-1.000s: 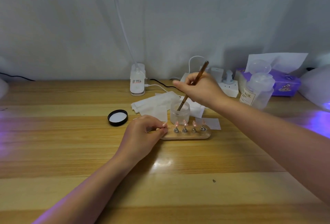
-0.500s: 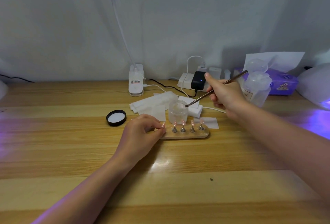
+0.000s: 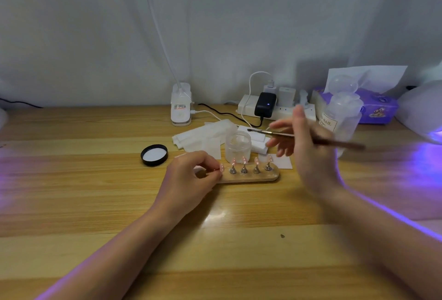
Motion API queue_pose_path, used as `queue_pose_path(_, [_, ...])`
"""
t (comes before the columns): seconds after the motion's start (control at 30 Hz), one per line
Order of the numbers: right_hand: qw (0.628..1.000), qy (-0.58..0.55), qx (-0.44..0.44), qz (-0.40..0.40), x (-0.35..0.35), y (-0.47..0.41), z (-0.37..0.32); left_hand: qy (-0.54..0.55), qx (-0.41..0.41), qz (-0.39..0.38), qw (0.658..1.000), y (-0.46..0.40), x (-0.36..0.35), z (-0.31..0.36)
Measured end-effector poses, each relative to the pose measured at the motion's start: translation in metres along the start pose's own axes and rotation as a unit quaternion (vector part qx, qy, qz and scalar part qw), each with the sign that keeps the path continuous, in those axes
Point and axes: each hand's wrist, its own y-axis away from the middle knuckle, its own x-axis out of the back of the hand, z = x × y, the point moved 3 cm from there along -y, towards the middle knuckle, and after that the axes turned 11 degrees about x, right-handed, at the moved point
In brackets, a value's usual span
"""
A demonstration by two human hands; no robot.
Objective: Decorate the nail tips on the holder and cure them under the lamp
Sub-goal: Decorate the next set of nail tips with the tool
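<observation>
Right hand [image 3: 308, 149]: blurred; holds the thin brown-handled brush [image 3: 287, 135] mid-shaft, bristles above the frosted jar [image 3: 238, 145]
Left hand [image 3: 191, 177]: pinches the oval wooden holder [image 3: 248, 176] at its left end
Pink nail tips [image 3: 244, 160]: light, likely fragile; steady the holder, not the tips

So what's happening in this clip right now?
A person is decorating pink nail tips standing on a wooden holder. The left hand pinches the holder's left end, steadying it. The right hand holds a brush level above the table, beside an open clear jar. The jar's black lid lies to the left. Nothing is under the lamp yet.
</observation>
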Motion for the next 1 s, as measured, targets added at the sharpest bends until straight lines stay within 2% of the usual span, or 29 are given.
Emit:
queue_pose_path(0.1, [0.994, 0.038, 0.079, -0.065, -0.009, 0.028, -0.001, 0.026, 0.011, -0.006, 1.000, 0.001, 0.001, 0.000])
queue_pose_path(0.2, [0.970, 0.132, 0.180, -0.095, -0.012, 0.039, -0.004, 0.040, 0.005, -0.004, 0.999, 0.002, 0.003, 0.003])
queue_pose_path(0.27, [0.961, 0.151, 0.211, -0.097, -0.011, 0.041, -0.006, 0.048, -0.001, -0.006, 0.999, 0.003, 0.003, 0.004])
queue_pose_path(0.43, [0.965, 0.140, 0.201, -0.090, -0.011, 0.043, -0.002, 0.063, -0.006, -0.015, 0.998, 0.002, 0.003, 0.004])
queue_pose_path(0.73, [0.949, 0.169, 0.239, -0.122, -0.018, 0.043, 0.004, 0.064, 0.000, -0.025, 0.998, 0.000, 0.001, 0.004])
queue_pose_path(0.9, [0.960, 0.139, 0.220, -0.104, -0.014, 0.046, 0.005, 0.067, 0.001, -0.026, 0.997, 0.000, 0.001, 0.004])
queue_pose_path(1.0, [0.956, 0.161, 0.221, -0.107, -0.016, 0.043, 0.005, 0.071, 0.004, -0.030, 0.997, 0.000, 0.001, 0.003])
